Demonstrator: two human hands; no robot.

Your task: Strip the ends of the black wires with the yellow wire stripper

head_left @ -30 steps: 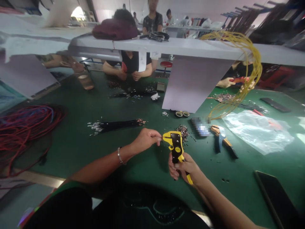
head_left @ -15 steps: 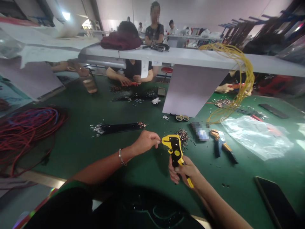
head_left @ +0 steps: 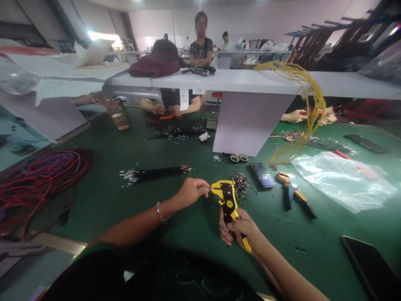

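Note:
My right hand is wrapped round the handles of a yellow and black wire stripper, whose jaws point left. At those jaws my left hand pinches something thin and dark, possibly a wire; most of it is hidden by the fingers. A silver bracelet is on the left wrist. Beyond my left forearm lies a bundle of black wires with bare ends. Just behind the stripper is a pile of small cut pieces on the green table.
Red and blue cables are coiled at the left. On the right are another stripper, a clear plastic bag and a phone. Yellow wires hang from a white shelf. Other people's hands work across the table.
The view has shifted slightly. My hands and the stripper keep nearly the same pose, the left hand still at the jaws. Across the table, a person's hands have moved around an orange tool.

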